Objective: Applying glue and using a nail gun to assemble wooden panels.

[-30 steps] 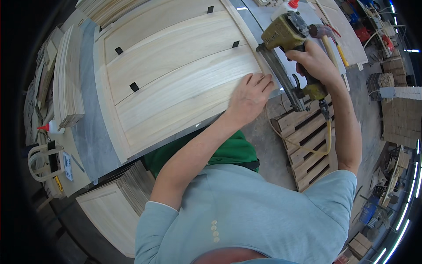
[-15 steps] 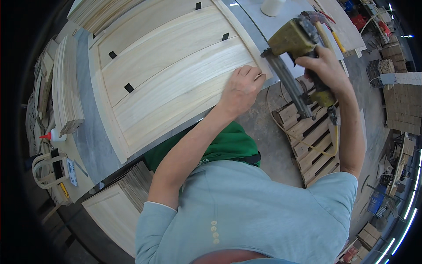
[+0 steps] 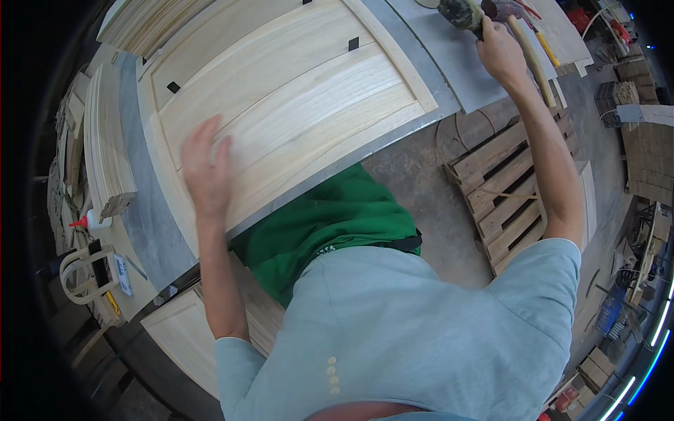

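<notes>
A pale wooden framed panel (image 3: 309, 105) lies on the grey-topped table, with small black tabs (image 3: 354, 44) along its board seams. Over the panel's near left part is my left hand (image 3: 208, 168), blurred by motion; its fingers are apart and nothing is in them. At the table's far right my right hand (image 3: 503, 55) is closed round the dark grip of the nail gun (image 3: 460, 12). Only the gun's dark, rounded end shows by my fingers; the rest is hidden or cut off by the upper edge.
Stacked thin boards (image 3: 109, 140) stand left of the panel, with more behind it. A red-tipped glue bottle (image 3: 97, 219) is at the left. Beyond my right hand lie a wooden-handled tool (image 3: 531, 59) and a yellow-handled one (image 3: 546, 50). A slatted pallet (image 3: 502, 189) is on the floor.
My left hand has left the panel's right corner and swung left across it. My right hand has carried the nail gun away to the far right of the table.
</notes>
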`<state>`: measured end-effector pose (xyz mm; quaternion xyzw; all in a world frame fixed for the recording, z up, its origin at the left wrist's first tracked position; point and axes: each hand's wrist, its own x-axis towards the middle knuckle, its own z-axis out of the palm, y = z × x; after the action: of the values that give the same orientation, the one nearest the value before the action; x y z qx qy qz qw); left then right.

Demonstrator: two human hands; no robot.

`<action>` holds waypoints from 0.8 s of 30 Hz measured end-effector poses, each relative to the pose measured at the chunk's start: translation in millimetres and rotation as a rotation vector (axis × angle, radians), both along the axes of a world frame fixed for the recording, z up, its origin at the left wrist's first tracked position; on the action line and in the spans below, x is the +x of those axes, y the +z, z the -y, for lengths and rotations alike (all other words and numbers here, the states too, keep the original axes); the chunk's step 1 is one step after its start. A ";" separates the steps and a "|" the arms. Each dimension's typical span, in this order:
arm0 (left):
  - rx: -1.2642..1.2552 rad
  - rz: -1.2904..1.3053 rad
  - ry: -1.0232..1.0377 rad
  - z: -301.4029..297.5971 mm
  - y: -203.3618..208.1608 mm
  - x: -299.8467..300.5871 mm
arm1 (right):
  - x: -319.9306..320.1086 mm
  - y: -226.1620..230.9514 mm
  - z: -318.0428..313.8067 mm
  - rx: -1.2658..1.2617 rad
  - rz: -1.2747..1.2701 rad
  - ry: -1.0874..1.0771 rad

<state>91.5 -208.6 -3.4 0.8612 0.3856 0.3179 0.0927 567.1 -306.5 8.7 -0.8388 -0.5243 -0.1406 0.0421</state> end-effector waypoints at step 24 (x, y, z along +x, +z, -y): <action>-0.472 0.128 0.239 -47.2 -19.9 -50.3 | -139.8 -41.5 -83.7 0.235 -0.559 0.656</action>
<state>41.2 -161.4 -23.2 0.7423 0.5413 0.2815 0.2770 427.4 -222.8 -32.7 -0.6236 -0.7115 0.0535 0.3195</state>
